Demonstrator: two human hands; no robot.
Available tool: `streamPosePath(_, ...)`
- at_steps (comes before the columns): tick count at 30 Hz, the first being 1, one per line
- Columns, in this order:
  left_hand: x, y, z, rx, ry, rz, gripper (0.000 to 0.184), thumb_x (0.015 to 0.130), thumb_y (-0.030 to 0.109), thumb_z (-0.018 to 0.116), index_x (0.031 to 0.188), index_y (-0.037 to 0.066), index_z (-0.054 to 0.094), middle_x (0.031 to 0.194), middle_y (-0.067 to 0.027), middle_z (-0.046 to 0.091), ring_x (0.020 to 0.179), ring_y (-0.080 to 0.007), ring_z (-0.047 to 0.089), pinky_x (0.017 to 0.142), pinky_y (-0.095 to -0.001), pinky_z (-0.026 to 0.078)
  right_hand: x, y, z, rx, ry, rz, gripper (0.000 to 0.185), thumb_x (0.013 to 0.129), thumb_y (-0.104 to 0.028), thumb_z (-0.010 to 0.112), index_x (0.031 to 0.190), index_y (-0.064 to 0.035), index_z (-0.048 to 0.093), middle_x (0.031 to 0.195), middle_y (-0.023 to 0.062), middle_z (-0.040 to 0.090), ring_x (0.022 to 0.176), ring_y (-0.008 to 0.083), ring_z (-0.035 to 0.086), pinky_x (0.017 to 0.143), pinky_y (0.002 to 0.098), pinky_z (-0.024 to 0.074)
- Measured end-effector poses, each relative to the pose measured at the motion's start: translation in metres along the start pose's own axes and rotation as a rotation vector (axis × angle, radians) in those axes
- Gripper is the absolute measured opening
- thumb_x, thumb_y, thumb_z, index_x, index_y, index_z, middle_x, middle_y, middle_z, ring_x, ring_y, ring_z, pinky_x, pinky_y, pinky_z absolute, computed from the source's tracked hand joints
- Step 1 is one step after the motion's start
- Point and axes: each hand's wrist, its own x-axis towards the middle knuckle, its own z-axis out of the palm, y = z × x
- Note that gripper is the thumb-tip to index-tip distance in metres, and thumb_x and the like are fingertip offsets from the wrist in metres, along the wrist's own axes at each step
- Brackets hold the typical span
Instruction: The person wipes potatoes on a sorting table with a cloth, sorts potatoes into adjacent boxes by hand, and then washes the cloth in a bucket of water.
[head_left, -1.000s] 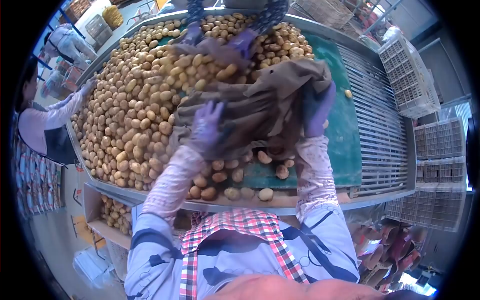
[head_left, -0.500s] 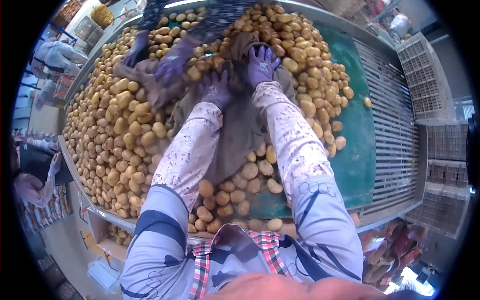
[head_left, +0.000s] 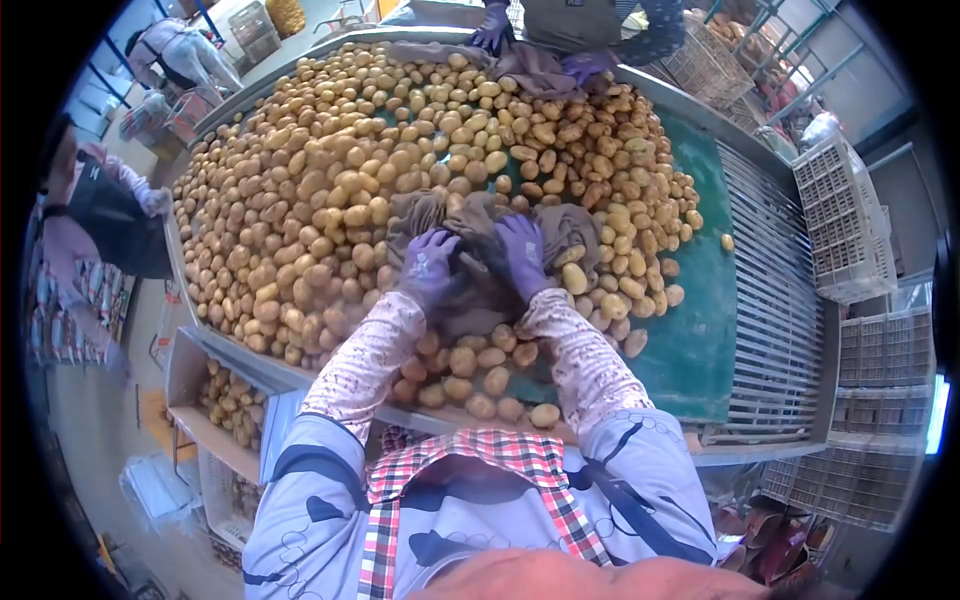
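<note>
Both my hands wear purple gloves and are on a bunched brown cloth [head_left: 475, 225] lying over the potatoes [head_left: 350, 185]. My left hand [head_left: 430, 265] is closed on the cloth's left side, with its fingertips partly sunk in the folds. On the other side my right hand [head_left: 522, 258] grips the folds too, its fingers pointing away from me. Some loose potatoes lie below the cloth, between my forearms. At the far edge, a co-worker's purple-gloved hands hold another brown cloth [head_left: 540, 70].
The potatoes lie on a green sorting table [head_left: 690, 350] with a slatted metal section [head_left: 775, 300] on the right. Plastic crates [head_left: 845, 215] stand beyond it. Another person [head_left: 110, 210] stands at the left edge. A box of potatoes [head_left: 215, 425] sits at lower left.
My hands have drawn closer to me, and the spread cloth is now bunched between them. The co-worker's hands and cloth have moved back to the far edge.
</note>
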Motion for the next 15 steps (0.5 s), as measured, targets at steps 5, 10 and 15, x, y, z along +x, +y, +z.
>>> streamPosePath(5,-0.05,0.037,-0.038,-0.108,0.02,-0.039,0.041,0.062,0.026,0.071,0.098,0.011,0.062,0.093,-0.0073,0.061,0.095,-0.0296,0.056,0.084,-0.0411,0.043,-0.055,-0.032,-0.071,0.616,-0.128,0.227,0.025,0.088,-0.025,0.058,0.093,-0.0008,0.062,0.087,0.0113,0.06,0.086,0.0281,0.057,0.08,0.0382,0.0424)
streamPosePath(10,-0.104,0.082,-0.073,-0.064,0.045,0.042,0.071,0.055,0.039,0.08,0.116,0.014,0.055,0.116,-0.0139,0.053,0.106,-0.0373,0.049,0.094,-0.0495,0.035,-0.094,-0.074,-0.128,0.395,0.063,0.107,0.03,0.087,-0.028,0.059,0.097,-0.0001,0.061,0.1,0.0148,0.06,0.098,0.0328,0.055,0.086,0.0412,0.041)
streamPosePath(15,-0.155,0.067,-0.038,0.243,-0.413,-0.178,0.086,0.063,0.042,0.073,0.139,0.02,0.04,0.144,-0.022,0.031,0.134,-0.0409,0.028,0.109,-0.0573,0.017,-0.153,-0.073,-0.067,-0.153,-0.276,0.129,0.065,0.075,-0.049,0.066,0.125,-0.0087,0.052,0.138,0.0214,0.037,0.125,0.0471,0.032,0.102,0.059,0.0229)
